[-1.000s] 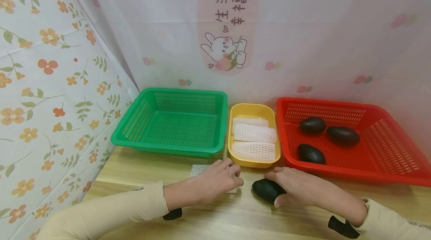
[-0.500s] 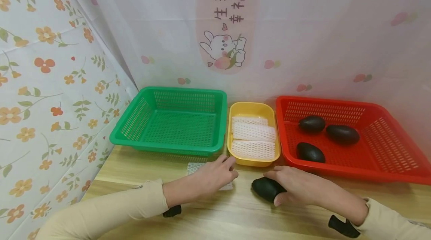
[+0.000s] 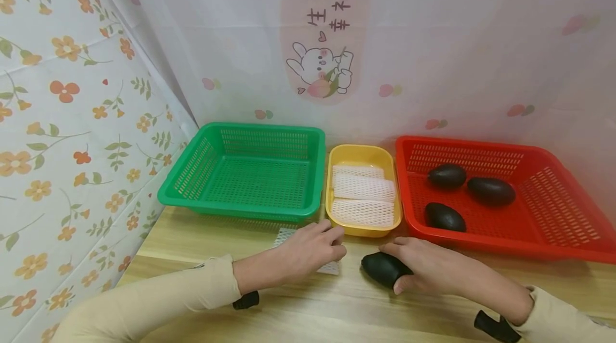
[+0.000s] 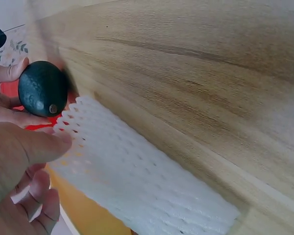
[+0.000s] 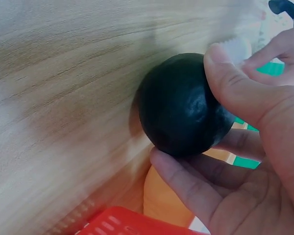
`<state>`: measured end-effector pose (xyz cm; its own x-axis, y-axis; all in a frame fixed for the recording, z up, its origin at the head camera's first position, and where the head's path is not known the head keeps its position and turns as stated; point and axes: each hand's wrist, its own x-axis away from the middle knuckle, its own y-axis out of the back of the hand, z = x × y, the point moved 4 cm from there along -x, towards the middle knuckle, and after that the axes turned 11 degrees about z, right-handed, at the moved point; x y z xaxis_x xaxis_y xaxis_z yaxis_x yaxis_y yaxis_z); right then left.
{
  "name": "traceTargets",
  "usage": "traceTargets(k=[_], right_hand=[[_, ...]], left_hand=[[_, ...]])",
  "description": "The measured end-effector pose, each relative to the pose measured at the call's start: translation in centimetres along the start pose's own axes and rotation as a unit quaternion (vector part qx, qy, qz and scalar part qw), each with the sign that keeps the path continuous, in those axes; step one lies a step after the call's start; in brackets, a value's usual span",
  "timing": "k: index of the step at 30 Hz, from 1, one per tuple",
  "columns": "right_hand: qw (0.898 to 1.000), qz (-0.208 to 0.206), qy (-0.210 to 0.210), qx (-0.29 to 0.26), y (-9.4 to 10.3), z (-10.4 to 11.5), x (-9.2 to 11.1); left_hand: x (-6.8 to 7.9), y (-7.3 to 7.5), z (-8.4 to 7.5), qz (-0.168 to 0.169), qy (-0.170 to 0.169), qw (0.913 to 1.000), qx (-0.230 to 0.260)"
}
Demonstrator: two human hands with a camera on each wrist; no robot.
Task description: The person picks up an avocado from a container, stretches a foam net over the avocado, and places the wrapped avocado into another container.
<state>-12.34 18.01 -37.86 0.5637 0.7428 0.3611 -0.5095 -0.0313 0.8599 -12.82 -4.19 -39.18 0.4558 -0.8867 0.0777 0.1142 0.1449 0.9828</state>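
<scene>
A dark green avocado (image 3: 384,269) is held in my right hand (image 3: 435,271) just above the wooden table, or resting on it; I cannot tell which. In the right wrist view, thumb and fingers curl round the avocado (image 5: 181,105). My left hand (image 3: 305,254) pinches one end of a white foam net sleeve (image 4: 142,171), with the thumb on its near face and fingers behind. From the head, the hand covers most of that sleeve (image 3: 330,268). The sleeve looks flat, and its pinched end points toward the avocado (image 4: 41,88), apart from it in the head view.
A green basket (image 3: 240,212) stands at the back left. Beside it, a yellow tray (image 3: 363,231) holds several foam net sleeves (image 3: 363,212). The red basket (image 3: 481,246) on the right contains three avocados (image 3: 445,218). A patterned cloth (image 3: 433,54) hangs behind them.
The left hand and its foam sleeve have shifted slightly, left and then back right, and more of the sleeve's near corner shows. The right hand keeps its grip on the avocado, almost still.
</scene>
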Motion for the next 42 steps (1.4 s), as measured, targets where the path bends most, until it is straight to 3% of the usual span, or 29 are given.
traceTargets(k=[9, 20, 27, 32, 37, 42], right_hand=[[0.999, 0.014, -0.022, -0.030, -0.2, -0.7, 0.1], [0.998, 0.008, -0.017, -0.063, -0.5, -1.3, 0.6], [0.998, -0.010, -0.018, -0.065, -0.8, -1.0, 0.5], [0.996, -0.035, 0.009, -0.076, -1.0, -0.7, 0.2], [0.993, -0.039, 0.012, -0.107, -1.2, -0.7, -0.2], [0.993, -0.054, -0.001, -0.100, -1.4, -0.6, -0.8]], left_hand=[[-0.2, 0.0, 0.1, 0.003, -0.025, 0.9995, 0.018], [0.0, 0.1, 0.3, 0.031, -0.012, 0.9964, 0.078], [-0.1, 0.3, 0.5, 0.022, -0.003, 0.9945, 0.102], [-0.2, 0.4, 0.6, 0.015, -0.003, 0.9936, 0.112], [-0.2, 0.6, 0.5, -0.007, -0.013, 0.9933, 0.115], [-0.3, 0.6, 0.4, -0.032, -0.023, 0.9909, 0.128]])
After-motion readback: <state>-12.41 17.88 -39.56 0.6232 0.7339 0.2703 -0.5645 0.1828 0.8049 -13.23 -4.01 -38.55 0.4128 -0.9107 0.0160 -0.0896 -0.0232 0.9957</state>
